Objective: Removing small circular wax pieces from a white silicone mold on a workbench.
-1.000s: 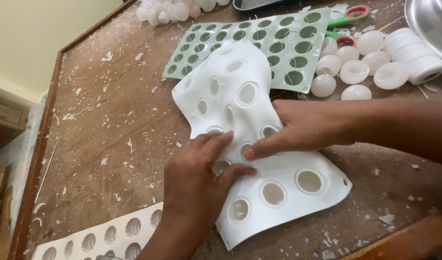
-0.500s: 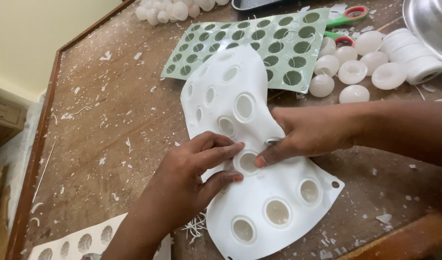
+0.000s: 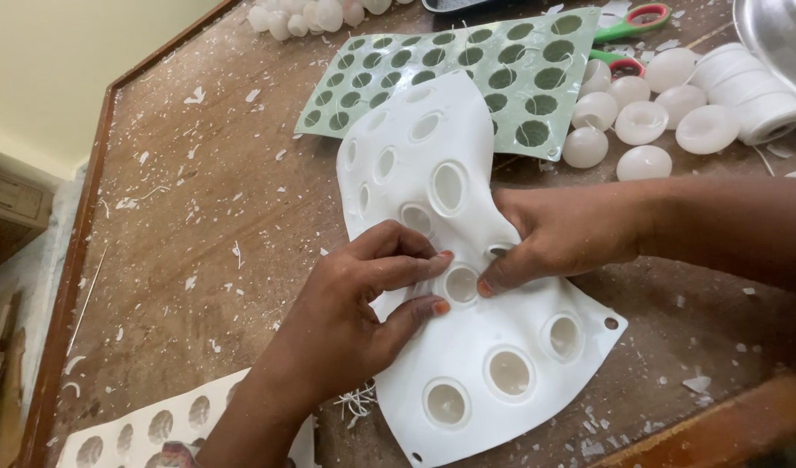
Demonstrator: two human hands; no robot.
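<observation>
A white flexible mould sheet (image 3: 467, 347) with round cavities lies bent across the wooden table (image 3: 181, 225). My left hand (image 3: 363, 303) grips its left edge, thumb and fingers pinching beside one filled cavity (image 3: 461, 283). My right hand (image 3: 554, 234) holds the sheet from the right, its fingertips pressing at the same cavity. Some cavities near the front hold pale wax pieces. The far end of the sheet curls up over a green mould sheet (image 3: 476, 69).
Several white round wax pieces (image 3: 645, 121) lie at the right by a white spool (image 3: 753, 91), scissors with red and green handles (image 3: 636, 22) and a metal bowl (image 3: 783, 30). Another white mould (image 3: 146, 429) sits at the front left. Wax flakes litter the table.
The white mould has shifted and bent more. Both hands have moved down the sheet and now pinch around one cavity near its middle.
</observation>
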